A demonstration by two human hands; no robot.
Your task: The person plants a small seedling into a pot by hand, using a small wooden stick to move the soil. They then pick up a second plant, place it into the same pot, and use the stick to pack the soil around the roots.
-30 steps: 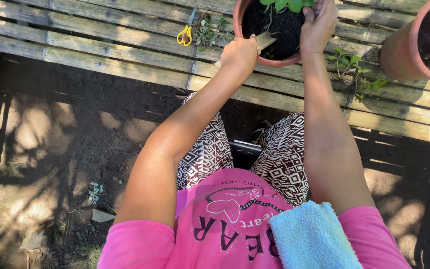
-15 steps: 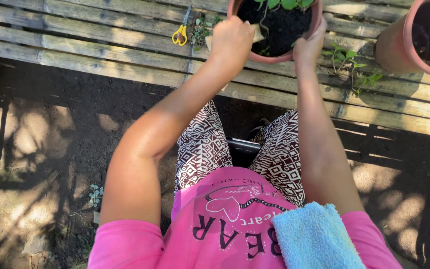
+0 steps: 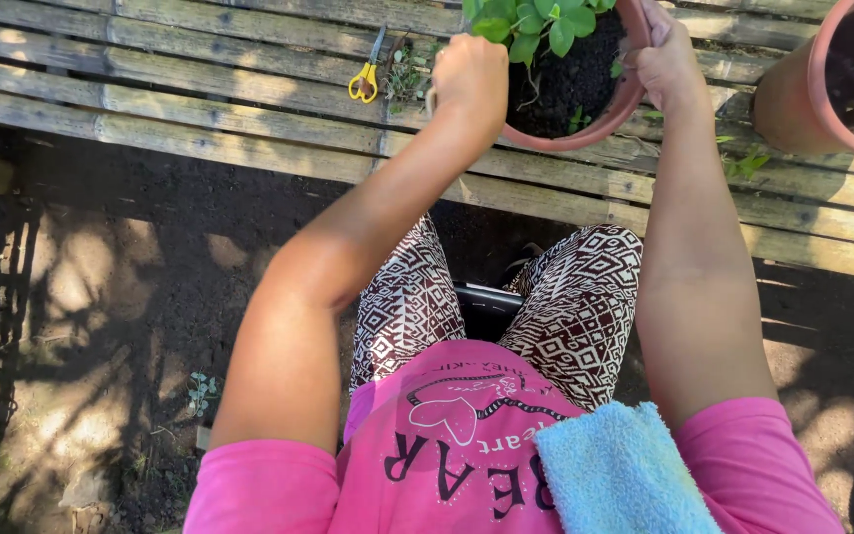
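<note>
- Left hand is fisted round a small tool at the terracotta pot's near rim; right hand clasps the far rim; better to work gently, sparing the green plant
- Pot sits on the slatted desk, holding dark soil; a second pot stands right; yellow scissors lie left

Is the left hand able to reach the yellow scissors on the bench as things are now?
Probably yes. The left hand is closed on something at the rim of the terracotta pot, and the yellow scissors lie close beside it on the wooden bench, with only small weeds between. It would have to let go first.
</note>
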